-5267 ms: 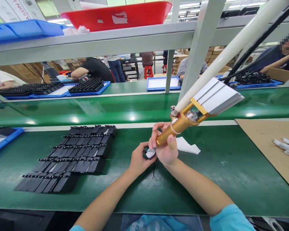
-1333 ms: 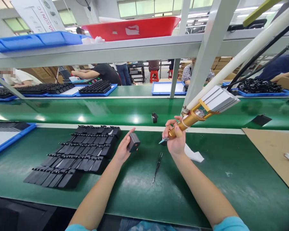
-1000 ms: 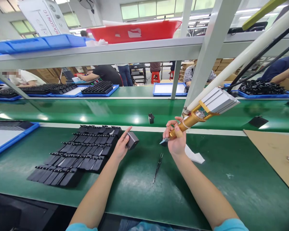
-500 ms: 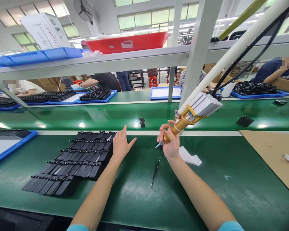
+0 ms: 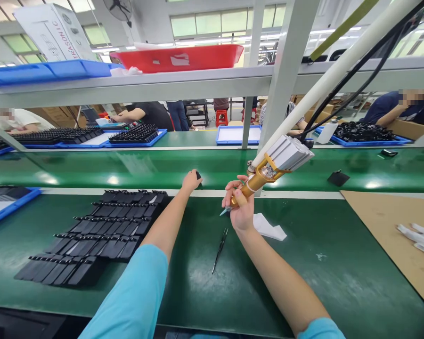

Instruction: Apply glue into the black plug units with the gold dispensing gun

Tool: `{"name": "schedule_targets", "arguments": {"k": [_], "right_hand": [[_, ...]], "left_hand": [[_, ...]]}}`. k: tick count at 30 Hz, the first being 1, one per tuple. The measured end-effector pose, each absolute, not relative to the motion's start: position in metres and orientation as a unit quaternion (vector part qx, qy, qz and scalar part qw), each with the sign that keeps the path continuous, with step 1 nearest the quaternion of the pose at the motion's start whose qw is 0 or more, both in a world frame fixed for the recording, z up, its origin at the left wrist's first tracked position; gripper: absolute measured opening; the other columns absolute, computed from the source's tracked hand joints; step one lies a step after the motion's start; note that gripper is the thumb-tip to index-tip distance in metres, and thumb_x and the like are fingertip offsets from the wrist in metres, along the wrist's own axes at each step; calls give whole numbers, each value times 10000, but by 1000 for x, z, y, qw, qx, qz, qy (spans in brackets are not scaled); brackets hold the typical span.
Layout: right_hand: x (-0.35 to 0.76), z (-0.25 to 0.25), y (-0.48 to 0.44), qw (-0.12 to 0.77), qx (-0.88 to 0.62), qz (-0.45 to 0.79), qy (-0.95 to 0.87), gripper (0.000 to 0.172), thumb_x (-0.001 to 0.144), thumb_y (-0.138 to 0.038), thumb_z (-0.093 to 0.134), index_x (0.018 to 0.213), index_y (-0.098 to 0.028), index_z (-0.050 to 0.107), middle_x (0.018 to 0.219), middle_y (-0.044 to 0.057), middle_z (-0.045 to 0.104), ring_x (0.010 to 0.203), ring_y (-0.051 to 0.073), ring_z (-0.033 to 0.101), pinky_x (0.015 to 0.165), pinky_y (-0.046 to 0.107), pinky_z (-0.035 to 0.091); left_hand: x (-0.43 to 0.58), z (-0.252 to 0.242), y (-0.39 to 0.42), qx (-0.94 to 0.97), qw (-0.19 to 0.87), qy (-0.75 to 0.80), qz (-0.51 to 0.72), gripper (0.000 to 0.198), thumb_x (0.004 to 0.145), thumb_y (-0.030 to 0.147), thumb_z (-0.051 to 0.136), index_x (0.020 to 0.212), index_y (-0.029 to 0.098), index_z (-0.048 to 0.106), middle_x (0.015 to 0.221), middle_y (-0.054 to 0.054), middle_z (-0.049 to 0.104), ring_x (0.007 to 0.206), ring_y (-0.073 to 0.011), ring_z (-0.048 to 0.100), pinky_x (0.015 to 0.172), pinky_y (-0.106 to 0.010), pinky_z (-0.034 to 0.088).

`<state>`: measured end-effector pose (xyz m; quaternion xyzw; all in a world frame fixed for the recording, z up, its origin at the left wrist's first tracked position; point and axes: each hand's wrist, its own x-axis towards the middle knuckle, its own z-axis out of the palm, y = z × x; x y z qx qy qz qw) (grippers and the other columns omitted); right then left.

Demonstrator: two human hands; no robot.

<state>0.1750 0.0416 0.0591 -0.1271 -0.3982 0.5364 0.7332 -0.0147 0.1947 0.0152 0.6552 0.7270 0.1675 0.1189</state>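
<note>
My left hand (image 5: 191, 181) reaches out over the green conveyor belt, its fingers closed on a small black part (image 5: 199, 176), mostly hidden by the hand. My right hand (image 5: 240, 207) grips a gold glue dispenser (image 5: 255, 182) with a light blue needle tip (image 5: 223, 212) pointing down and left. A silver block (image 5: 290, 151) sits on the dispenser's upper end. Black tweezers (image 5: 220, 251) lie on the green table below the tip, and a white paper piece (image 5: 269, 227) is beside the right wrist. Left of my left arm, black flat parts (image 5: 102, 226) stand in packed rows.
A white slanted pole (image 5: 339, 75) with black cables runs from the dispenser to the upper right. More black pieces (image 5: 338, 178) lie on the belt (image 5: 144, 167). Cardboard (image 5: 371, 221) covers the right side, and a blue-rimmed tray (image 5: 14, 205) stands left. Co-workers sit beyond the belt.
My left hand has moved forward from beside the rows onto the belt and closed on the small black part. My right hand keeps its grip on the dispenser. The view has shifted slightly.
</note>
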Motion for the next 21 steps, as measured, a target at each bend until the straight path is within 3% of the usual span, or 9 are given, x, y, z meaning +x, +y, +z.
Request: {"name": "schedule_targets", "arguments": {"k": [6, 11, 16, 21], "right_hand": [[176, 60, 43, 740, -125, 528, -398, 284, 821, -301, 596, 1067, -265, 460, 834, -49, 580, 455, 39, 474, 441, 210, 452], [175, 61, 43, 739, -132, 522, -405, 286, 819, -315, 591, 1072, -272, 465, 830, -53, 573, 451, 35, 464, 431, 205, 448], [174, 60, 42, 737, -133, 514, -417, 288, 825, -331, 588, 1084, -276, 476, 832, -52, 578, 453, 37, 468, 427, 202, 451], [174, 60, 40, 737, -120, 512, -423, 273, 839, -324, 571, 1092, -276, 482, 831, -49, 587, 455, 39, 471, 427, 202, 458]], "left_hand": [[-3, 18, 106, 765, 154, 602, 169, 571, 810, 352, 670, 1337, 221, 495, 1326, -89, 595, 1192, -282, 565, 1004, -370, 428], [-17, 7, 34, 822, 257, 481, 164, 559, 804, 345, 667, 1336, 256, 520, 1327, -69, 599, 1194, -274, 565, 1010, -395, 442], [-25, -12, 18, 757, 336, 493, 266, 615, 814, 420, 658, 1380, 264, 474, 1374, -87, 559, 1219, -268, 545, 965, -399, 474], [-22, -35, 28, 607, 484, 483, 404, 587, 836, 453, 620, 1342, 186, 491, 1165, -114, 690, 1094, -252, 638, 957, -402, 483]]}}
